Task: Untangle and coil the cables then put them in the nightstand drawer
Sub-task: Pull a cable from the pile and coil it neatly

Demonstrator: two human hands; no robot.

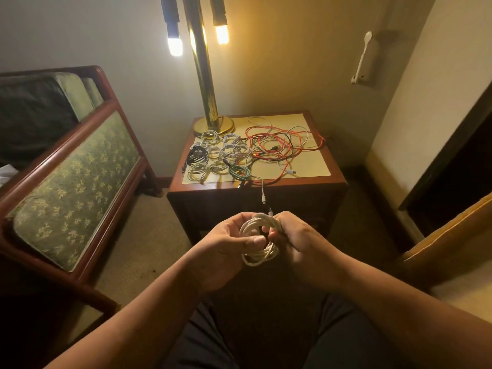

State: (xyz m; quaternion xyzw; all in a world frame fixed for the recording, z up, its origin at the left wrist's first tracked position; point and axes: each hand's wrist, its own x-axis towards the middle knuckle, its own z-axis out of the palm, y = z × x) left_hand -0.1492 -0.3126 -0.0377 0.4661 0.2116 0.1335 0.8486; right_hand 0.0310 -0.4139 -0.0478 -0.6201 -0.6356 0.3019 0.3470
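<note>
A white cable (pixel 259 241), wound into a loose round coil of several loops, is held in the air in front of the desk (pixel 314 166), gripped by the left hand (pixel 226 245) and the right hand (pixel 296 235). On the desk's left half lie several small white coils (pixel 226 149), a black coil (pixel 197 154) and a green coil (pixel 239 172). On its right half sprawls a tangle of red, white and black cables (pixel 279 145). One white plug end (pixel 263 194) hangs over the front edge.

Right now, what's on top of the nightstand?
A brass lamp base back left, small coiled cables front left, a red-and-white tangle on the right. What lies beneath the piles is covered.
</note>
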